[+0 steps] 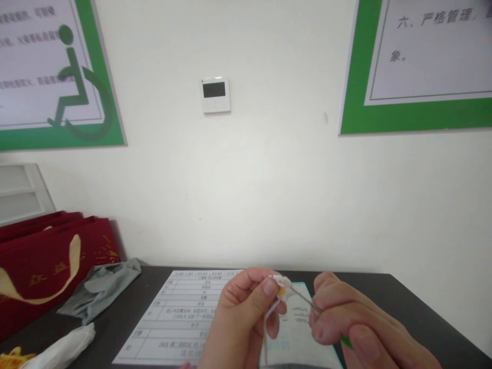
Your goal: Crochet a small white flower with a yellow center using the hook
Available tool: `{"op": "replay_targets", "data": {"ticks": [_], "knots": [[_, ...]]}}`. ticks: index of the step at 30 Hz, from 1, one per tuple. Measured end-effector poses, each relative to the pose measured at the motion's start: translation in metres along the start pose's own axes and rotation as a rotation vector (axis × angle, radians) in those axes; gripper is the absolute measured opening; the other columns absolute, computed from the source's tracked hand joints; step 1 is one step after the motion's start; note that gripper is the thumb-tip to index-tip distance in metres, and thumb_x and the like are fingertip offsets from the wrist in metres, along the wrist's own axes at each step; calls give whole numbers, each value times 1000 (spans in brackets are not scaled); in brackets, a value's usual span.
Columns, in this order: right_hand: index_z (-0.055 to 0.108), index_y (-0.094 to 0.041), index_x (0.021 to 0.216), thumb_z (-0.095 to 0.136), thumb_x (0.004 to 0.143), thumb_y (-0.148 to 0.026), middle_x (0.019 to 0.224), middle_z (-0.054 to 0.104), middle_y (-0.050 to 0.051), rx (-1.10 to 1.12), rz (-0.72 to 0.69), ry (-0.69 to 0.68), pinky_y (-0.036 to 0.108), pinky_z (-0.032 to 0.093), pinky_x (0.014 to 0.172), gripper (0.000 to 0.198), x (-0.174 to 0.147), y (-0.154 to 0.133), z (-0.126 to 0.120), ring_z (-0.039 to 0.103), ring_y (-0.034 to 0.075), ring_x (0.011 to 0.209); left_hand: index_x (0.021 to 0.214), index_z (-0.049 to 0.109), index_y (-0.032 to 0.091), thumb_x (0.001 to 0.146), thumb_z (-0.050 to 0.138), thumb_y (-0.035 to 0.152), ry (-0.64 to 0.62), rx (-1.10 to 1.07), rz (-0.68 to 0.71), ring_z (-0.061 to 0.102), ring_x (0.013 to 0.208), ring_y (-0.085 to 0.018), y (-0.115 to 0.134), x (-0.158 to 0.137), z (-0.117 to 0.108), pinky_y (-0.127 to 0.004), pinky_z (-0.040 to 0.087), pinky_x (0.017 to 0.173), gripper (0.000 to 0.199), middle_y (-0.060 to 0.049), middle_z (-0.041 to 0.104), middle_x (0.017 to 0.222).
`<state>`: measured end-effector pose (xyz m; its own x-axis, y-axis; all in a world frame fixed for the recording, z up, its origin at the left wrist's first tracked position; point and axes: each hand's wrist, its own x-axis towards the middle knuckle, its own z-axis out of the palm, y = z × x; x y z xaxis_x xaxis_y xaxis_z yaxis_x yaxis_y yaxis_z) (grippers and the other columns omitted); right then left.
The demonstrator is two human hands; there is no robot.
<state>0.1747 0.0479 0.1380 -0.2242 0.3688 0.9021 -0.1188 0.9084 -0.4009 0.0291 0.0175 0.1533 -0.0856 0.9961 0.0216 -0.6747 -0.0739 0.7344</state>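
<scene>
My left hand (246, 310) pinches a small white crochet piece (283, 282) with a bit of yellow in it, between thumb and fingers. A strand of white yarn (265, 335) hangs down from it past my fingers. In my right hand (349, 315) is a crochet hook (305, 297) with a thin metal shaft and a green handle, mostly covered by my fingers. The hook's tip meets the white piece; whether it passes through a stitch is too small to tell. Both hands are above the dark table (388, 297).
Under my hands lie a printed sheet with a table (165, 320) and a pale, blue-edged booklet or packet (298, 338). To the left are red gift bags (49, 271), a grey cloth (103, 289), a white plastic bag (63, 348) and something yellow (15, 359). A white wall (246, 195) stands behind.
</scene>
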Motion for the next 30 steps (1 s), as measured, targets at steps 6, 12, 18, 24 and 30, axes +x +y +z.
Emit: {"op": "replay_targets", "data": {"ticks": [6,12,18,24,30], "knots": [[63,-21,80,43,99,-30,67,57,2,137,96,21,27,49,60,29,-2,5,3,55,16,65,67,73,13,63,86,27,-91,-29,-74,42,47,-3,1,3,-4,-12,29,42,20,2,58,53],[61,-19,80,42,100,-30,68,62,2,-114,-80,-31,31,51,71,30,5,3,-2,60,15,63,66,70,12,72,80,27,-172,-50,-99,37,46,-3,-2,6,-10,-13,28,43,18,3,54,55],[60,-19,78,37,102,-30,64,64,0,-416,-342,-84,29,50,77,35,2,7,-6,60,12,57,66,70,11,71,80,26,-198,-101,-175,37,46,-2,-4,5,-12,-10,29,44,19,2,55,56],[61,-19,83,36,102,-31,68,67,0,-444,-403,-98,30,50,78,34,-1,14,-5,63,13,59,67,72,11,69,82,23,-165,-144,-262,38,45,-1,-4,5,-13,-9,28,43,16,1,57,55],[62,-19,83,40,101,-31,71,66,1,-319,-198,-180,30,50,81,31,6,4,-11,64,13,65,66,72,12,71,81,24,-213,-125,-223,40,43,-1,-6,7,-12,-10,30,42,15,2,58,54]]}}
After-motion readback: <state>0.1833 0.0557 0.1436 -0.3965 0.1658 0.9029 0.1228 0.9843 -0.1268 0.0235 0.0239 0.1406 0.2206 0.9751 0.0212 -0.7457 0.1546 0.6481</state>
